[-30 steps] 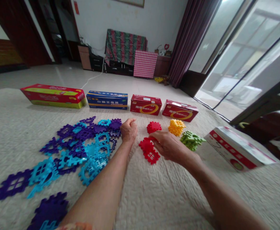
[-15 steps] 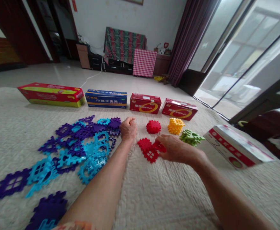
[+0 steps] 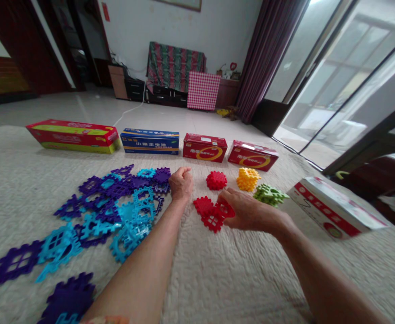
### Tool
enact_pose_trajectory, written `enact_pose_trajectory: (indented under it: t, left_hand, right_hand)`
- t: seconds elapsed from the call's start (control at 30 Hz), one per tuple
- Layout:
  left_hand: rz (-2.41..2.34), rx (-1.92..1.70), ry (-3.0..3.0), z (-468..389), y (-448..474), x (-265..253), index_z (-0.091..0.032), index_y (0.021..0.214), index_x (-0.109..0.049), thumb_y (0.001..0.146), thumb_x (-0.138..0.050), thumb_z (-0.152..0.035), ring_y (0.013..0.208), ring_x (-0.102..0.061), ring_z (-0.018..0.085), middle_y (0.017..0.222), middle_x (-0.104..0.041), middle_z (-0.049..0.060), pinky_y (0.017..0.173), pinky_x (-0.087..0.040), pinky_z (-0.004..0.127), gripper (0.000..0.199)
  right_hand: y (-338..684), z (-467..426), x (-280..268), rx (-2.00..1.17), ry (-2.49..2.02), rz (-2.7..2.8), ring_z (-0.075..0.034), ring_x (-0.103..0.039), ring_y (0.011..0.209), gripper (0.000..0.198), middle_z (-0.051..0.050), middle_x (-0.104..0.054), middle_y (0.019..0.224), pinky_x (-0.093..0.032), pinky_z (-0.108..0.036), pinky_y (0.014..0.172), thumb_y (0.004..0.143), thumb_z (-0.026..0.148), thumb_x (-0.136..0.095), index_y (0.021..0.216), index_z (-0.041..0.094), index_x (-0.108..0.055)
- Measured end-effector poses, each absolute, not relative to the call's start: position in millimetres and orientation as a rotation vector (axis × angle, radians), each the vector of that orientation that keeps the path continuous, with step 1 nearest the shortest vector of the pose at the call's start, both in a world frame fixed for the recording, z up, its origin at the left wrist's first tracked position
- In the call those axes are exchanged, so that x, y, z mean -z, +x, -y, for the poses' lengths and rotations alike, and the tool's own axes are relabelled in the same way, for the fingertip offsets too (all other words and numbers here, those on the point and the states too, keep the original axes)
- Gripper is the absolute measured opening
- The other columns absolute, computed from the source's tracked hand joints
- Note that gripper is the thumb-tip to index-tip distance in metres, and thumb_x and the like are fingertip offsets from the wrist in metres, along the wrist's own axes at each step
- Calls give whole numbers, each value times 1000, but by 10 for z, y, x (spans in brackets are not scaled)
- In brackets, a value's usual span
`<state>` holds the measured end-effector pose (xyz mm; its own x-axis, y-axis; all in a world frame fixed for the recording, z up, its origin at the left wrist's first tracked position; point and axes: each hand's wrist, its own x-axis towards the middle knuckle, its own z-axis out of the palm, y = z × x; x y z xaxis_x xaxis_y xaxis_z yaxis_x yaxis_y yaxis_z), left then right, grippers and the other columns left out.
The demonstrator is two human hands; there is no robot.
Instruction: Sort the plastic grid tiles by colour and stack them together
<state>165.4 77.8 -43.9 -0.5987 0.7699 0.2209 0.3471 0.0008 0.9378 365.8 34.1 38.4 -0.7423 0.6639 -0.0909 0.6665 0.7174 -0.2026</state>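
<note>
Piece (image 3: 229, 210), pinched by right hand (image 3: 244, 209), juts left over red pieces (image 3: 204, 205); left hand (image 3: 181, 184) fisted.

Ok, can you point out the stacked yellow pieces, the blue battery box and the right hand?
Stacked yellow pieces (image 3: 248, 182): head view, on the stack's near side.
Blue battery box (image 3: 150, 144): head view, on its front face.
Right hand (image 3: 244, 209): head view, on its back.

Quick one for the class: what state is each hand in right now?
Left hand: closed in a loose fist beside the purple pieces; anything inside cannot be told.
Right hand: closed, holding a red piece.
</note>
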Motion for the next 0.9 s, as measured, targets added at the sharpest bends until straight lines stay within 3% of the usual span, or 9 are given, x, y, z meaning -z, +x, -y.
enact_pose_trajectory:
  t: [0.27,0.37,0.53,0.73,0.9]
  left_hand:
    - [-1915,-1624,1145,-781,1651,443,-18,97,-72,77,-45,-17,73,-69,18,81,-74,5,69,-54,28,34]
    - [-1909,-1633,1142,-793,1648,459,-19,96,-72,76,-45,-17,73,-69,18,82,-74,5,69,-54,28,34]
    - [-1908,-1628,1127,-797,1659,469,-20,96,-73,77,-44,-16,72,-69,18,81,-74,5,68,-53,28,35]
    - [-1915,-1622,1121,-794,1663,459,-21,97,-72,77,-44,-16,71,-69,17,81,-74,4,67,-53,27,34]
    - [-1924,-1613,1118,-784,1662,428,-19,97,-72,78,-44,-15,70,-68,17,82,-74,5,66,-52,27,34]
  right_hand:
    - [3486,-606,-524,206,1343,-3092,-25,-54,107,51,-15,-52,119,-46,-41,95,72,7,-52,122,15,-47]
    - [3426,-833,-536,158,1371,-3109,-25,-54,106,58,-14,-52,118,-48,-40,93,69,5,-51,126,16,-47]
    - [3428,-1079,-448,158,1329,-3115,-24,-56,101,60,-14,-55,116,-50,-39,87,67,5,-51,125,17,-50]
    - [3436,-1048,-412,216,1346,-3106,-26,-53,113,65,-16,-50,129,-47,-41,96,64,1,-51,127,17,-48]
    - [3471,-732,-450,243,1188,-3187,-23,-56,106,49,-13,-57,119,-47,-39,92,70,2,-49,115,17,-57]
